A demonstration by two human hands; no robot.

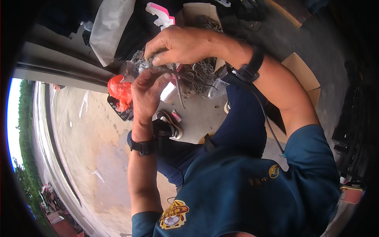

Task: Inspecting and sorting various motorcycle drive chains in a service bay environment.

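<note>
My left hand (148,91) pinches a bundle of thin, grey-brown dried pieces between thumb and fingers. Their ridged, tapering ends (179,91) hang out past the thumb and look like dried tails; I cannot tell exactly what they are. Just above, my right hand (180,44) has its thumb and fingers closed on the upper part of the same bundle, mostly hidden by the fingers. Behind both hands lies a tangled heap of similar grey dried strands (204,72), partly in an open cardboard box (200,10).
A red plastic bag (120,89) lies on a black plastic basket (114,103) at the left. Clear plastic (217,89) lies near my right knee. A pale sack (111,29) stands at upper left, another cardboard box (302,72) at the right. A small pink packet (176,116) is by my shoe.
</note>
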